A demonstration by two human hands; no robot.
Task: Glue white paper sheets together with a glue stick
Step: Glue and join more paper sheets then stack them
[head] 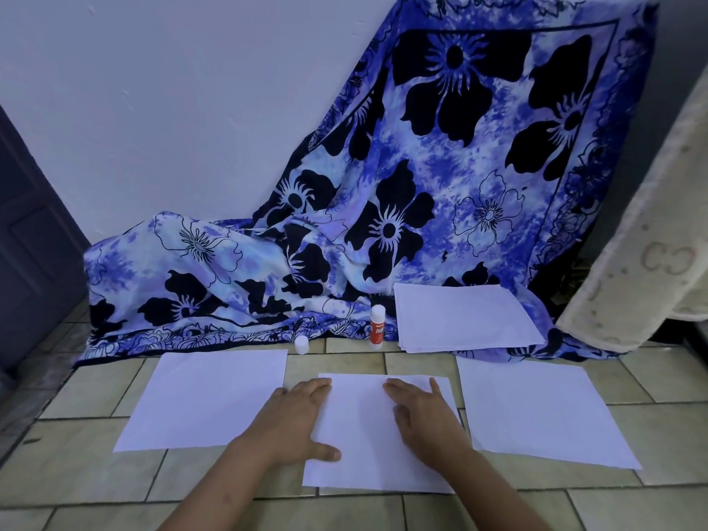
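Presses middle sheet [364,427] under flat, straight-fingered left hand [295,419] and right hand [425,415], glue stick [377,326] upright at 12 o'clock.

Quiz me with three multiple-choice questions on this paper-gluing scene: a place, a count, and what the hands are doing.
1. Where does the glue stick stand? A) on a chair B) just left of the paper stack C) in a box
2. How many single sheets lie on the floor? A) one B) five C) three
3. What are the hands doing? A) both rest flat on the middle sheet B) tearing paper C) waving

B: it stands upright beside the stack. C: left sheet, middle, right sheet. A: left hand and right hand lie straight-fingered on it.
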